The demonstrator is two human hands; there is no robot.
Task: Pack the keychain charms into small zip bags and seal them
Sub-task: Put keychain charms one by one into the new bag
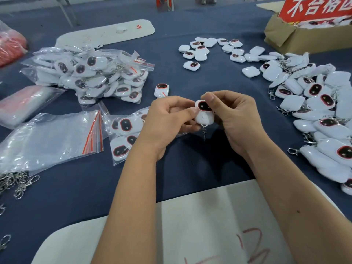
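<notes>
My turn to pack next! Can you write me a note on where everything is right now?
Both hands, left and right, hold one charm over the table; it is not bagged yet.
Done: bagged charms piled far left, more beside the left hand.
Left: loose charms heaped right.
Empty bags lie left.

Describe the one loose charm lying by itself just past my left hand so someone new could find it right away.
Start at the heap of filled zip bags on the left of the blue table. Off that heap's right edge, beyond the left hand, lies the lone charm. It alone lies unbagged, face up, apart from any cluster.
</notes>
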